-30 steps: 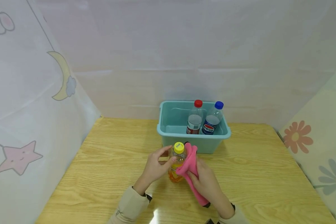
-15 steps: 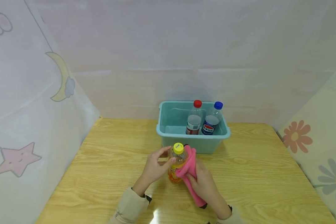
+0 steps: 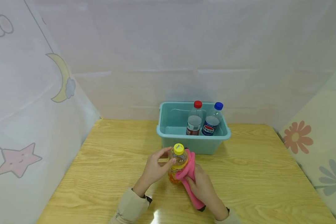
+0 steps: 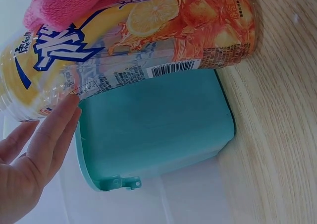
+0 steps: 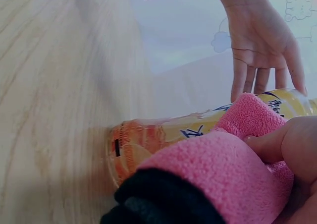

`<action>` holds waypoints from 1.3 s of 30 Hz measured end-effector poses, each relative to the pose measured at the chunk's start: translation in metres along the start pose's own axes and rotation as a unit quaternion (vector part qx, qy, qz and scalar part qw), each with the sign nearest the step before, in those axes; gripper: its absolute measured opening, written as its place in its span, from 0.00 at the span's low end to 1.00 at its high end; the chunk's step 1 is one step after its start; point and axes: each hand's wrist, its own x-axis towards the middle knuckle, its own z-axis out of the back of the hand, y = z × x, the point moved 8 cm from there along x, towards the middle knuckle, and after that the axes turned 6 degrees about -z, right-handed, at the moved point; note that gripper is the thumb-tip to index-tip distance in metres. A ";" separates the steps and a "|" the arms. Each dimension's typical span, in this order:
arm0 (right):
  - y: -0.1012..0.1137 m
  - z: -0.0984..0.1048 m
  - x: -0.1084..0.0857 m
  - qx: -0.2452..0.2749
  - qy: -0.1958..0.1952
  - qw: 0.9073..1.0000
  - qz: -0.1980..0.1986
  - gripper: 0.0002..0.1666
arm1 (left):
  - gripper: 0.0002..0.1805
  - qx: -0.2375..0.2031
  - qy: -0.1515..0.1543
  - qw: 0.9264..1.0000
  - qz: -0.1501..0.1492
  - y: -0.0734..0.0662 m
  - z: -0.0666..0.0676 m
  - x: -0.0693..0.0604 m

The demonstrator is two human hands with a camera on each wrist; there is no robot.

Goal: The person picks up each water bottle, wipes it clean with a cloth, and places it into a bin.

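Note:
An orange-tea bottle [image 3: 175, 174] with a yellow cap stands upright on the table in the head view. My left hand [image 3: 154, 166] holds its upper part from the left, thumb on the near side and fingers behind. In the left wrist view these fingers [image 4: 52, 140] lie fairly straight against the label of the bottle [image 4: 148, 40]. My right hand [image 3: 203, 186] grips a bunched pink cloth [image 3: 189, 169], pressed to the bottle's right side. The right wrist view has the pink cloth [image 5: 223, 159] hiding part of the bottle [image 5: 143, 142].
Just behind the bottle is a teal plastic bin [image 3: 193, 144]. It contains a red-capped bottle [image 3: 194, 121] and a blue-capped bottle [image 3: 212, 121], both on its right side. A patterned curtain [image 3: 168, 62] hangs behind the wooden table [image 3: 112, 149].
My right hand and the pink cloth have slid slightly down and left along the bottle. The left hand keeps its place on the bottle.

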 end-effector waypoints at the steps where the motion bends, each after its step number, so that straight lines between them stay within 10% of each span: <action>1: -0.001 -0.001 0.000 0.000 0.000 1.000 0.001 0.21 | 0.21 -0.001 0.000 1.000 0.001 0.000 0.000 0.000; 39: -0.024 -0.035 -0.003 -0.090 0.089 0.992 -0.003 0.23 | 0.19 0.023 0.012 0.999 0.039 0.005 0.006 0.004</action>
